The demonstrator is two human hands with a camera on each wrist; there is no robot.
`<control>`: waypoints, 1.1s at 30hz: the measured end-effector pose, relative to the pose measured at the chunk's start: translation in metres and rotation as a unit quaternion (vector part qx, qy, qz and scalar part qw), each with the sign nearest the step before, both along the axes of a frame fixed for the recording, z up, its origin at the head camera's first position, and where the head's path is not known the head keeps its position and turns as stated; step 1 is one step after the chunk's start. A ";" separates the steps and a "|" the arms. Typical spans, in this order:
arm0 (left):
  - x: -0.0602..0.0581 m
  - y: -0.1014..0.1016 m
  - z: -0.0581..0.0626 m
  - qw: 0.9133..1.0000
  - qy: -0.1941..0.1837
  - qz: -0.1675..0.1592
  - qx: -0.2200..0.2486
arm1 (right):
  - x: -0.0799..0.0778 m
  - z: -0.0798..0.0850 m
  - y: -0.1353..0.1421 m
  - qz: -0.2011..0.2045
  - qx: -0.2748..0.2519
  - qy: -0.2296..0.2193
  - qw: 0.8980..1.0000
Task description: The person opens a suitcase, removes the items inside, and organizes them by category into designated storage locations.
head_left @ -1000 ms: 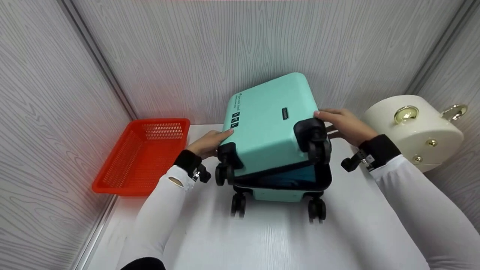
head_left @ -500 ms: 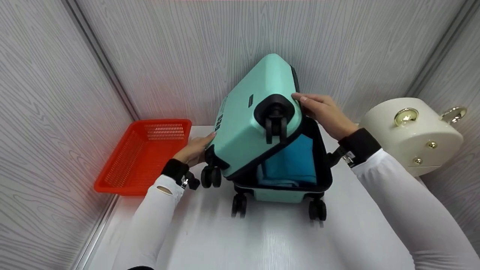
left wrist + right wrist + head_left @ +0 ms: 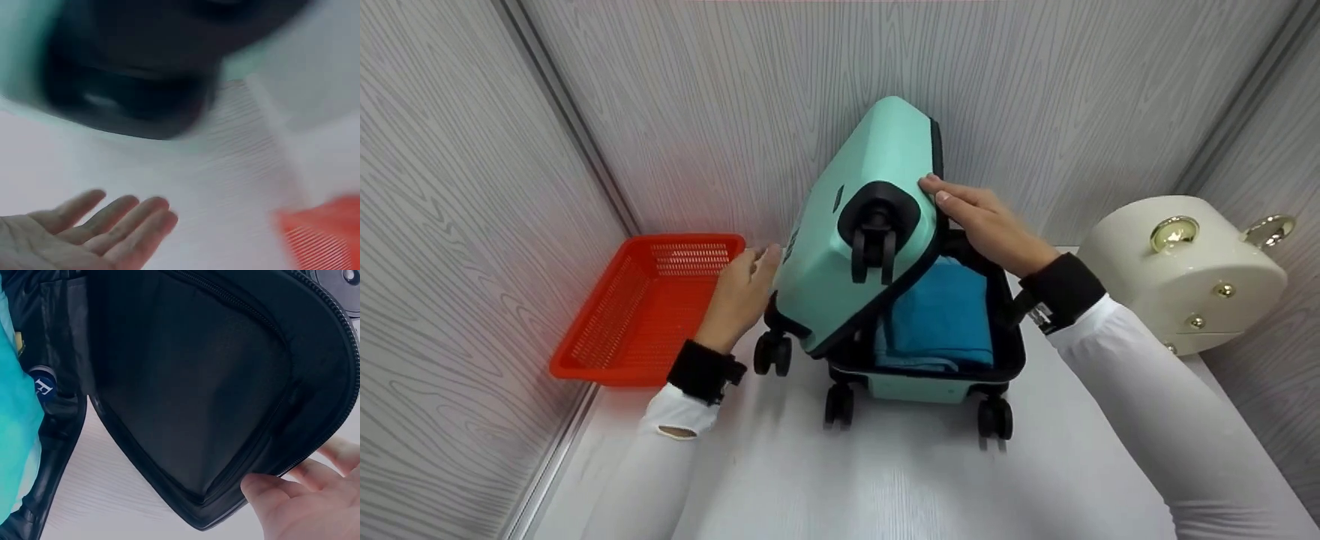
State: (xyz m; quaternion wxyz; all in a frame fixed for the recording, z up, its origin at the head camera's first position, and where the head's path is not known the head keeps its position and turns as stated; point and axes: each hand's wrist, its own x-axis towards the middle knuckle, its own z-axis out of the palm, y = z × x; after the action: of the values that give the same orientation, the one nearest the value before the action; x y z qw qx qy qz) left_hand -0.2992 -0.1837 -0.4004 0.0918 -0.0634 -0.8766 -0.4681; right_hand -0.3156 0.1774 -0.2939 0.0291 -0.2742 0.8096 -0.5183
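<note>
A mint-green suitcase (image 3: 919, 388) lies on its back with its lid (image 3: 829, 285) swung up and leftward, a black caster at each near corner of the lid. My right hand (image 3: 990, 225) grips the lid's right edge; in the right wrist view, the thumb of that hand (image 3: 315, 500) lies on the black lining (image 3: 185, 382) and the fingers go behind the rim. Left of the lid, my left hand (image 3: 739, 300) holds nothing. The left wrist view shows that hand (image 3: 107, 236) palm up, fingers extended. A folded blue cloth (image 3: 941, 315) lies in the base.
A red plastic basket (image 3: 649, 375) with slotted sides stands at the left. To the right is a cream rounded case (image 3: 1140, 262) with gold fittings. White wood-grain panels (image 3: 720, 112) wall in the back and both sides of the white surface (image 3: 885, 480).
The lid has swung up and to the left, uncovering the blue cloth. My right hand has moved left with its edge. My left hand has let go of the lid's left side.
</note>
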 end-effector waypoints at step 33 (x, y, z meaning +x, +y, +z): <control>0.040 0.044 -0.026 0.961 0.237 0.119 -0.079 | 0.008 -0.070 0.021 -0.030 0.094 0.035 0.994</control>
State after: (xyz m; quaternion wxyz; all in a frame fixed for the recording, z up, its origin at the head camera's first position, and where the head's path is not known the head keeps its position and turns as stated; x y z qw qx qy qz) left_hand -0.2591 -0.1399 -0.4261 0.3471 -0.0745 -0.8650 -0.3545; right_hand -0.3071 0.1982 -0.3635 0.0109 -0.2640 0.8631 -0.4304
